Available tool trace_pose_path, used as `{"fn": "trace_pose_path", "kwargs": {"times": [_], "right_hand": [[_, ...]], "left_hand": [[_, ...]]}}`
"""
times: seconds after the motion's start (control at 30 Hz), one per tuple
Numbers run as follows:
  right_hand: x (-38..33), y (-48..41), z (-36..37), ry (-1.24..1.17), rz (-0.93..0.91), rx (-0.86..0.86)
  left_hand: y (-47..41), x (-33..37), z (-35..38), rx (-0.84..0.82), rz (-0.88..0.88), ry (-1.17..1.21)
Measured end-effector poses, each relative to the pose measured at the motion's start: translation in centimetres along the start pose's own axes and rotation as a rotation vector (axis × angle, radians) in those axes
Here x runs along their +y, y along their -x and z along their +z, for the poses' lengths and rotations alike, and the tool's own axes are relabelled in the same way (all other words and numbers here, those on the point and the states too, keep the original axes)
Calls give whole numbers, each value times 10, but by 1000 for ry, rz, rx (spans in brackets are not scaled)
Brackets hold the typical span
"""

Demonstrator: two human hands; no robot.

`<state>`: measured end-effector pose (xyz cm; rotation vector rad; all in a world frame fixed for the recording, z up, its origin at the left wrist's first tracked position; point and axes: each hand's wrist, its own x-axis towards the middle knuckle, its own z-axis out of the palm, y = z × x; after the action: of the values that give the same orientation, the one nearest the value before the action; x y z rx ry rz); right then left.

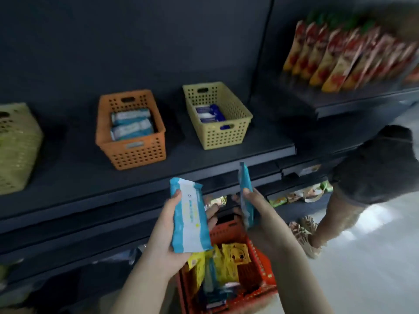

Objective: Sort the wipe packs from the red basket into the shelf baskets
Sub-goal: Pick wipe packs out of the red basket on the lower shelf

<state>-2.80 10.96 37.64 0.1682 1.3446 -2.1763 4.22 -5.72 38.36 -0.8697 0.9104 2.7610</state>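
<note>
Red basket (265,268) nearest, low centre, below both forearms; holds mixed packs, among them yellow packs (235,257) with a cartoon face and blue ones stood on edge.

Left hand (172,225): fingers closed around a blue-and-white wipe pack (189,214), thumb on its left edge, printed face toward the camera, held above the basket's far left corner.

Right hand (251,207): fingers gripping a second blue wipe pack (246,191), turned edge-on and roughly upright, just right of the first; the two packs are apart.

Dark shelf (68,182) beyond the hands carries three perforated baskets. Orange basket (133,152), centre-left: two light blue-and-white wipe packs (131,123) lying flat inside. Yellow basket (226,134) to its right: dark blue packs (209,113) inside. Green basket (15,146) at far left, cut by the frame; contents not visible.

Far right, higher shelf: row of red-and-yellow pouches (340,57), blurred. Right edge: another person's leg in dark shorts (376,168), standing on the pale floor (374,268).
</note>
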Motion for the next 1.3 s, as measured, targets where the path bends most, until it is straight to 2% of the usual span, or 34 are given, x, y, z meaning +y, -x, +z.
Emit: {"fn": "trace_pose_path", "kwargs": {"times": [0.17,0.23,0.3,0.43,0.6,0.83,1.03,1.13,1.3], "right_hand": [[-11,5,88,-274,30,-139],[-5,7,124,-343,12,-205],[6,11,162,-330,-36,-201],[31,9,223,-116,-138,-46],[57,2,263,156,-251,37],[37,-40,271,244,-309,7],[-1,-127,268,452,-519,189],[-25,-188,266,548,-554,145],[-59,-297,279,865,-548,56]], "left_hand": [[48,83,-17,-54,193,-31],[62,114,-36,-40,257,-123],[76,142,-58,27,288,-189],[98,190,-100,75,339,-243],[107,223,-138,89,466,-266],[70,255,-149,168,489,-199],[4,296,-143,297,504,-89],[-35,319,-138,379,567,-130],[-94,347,-136,521,587,-105]]}}
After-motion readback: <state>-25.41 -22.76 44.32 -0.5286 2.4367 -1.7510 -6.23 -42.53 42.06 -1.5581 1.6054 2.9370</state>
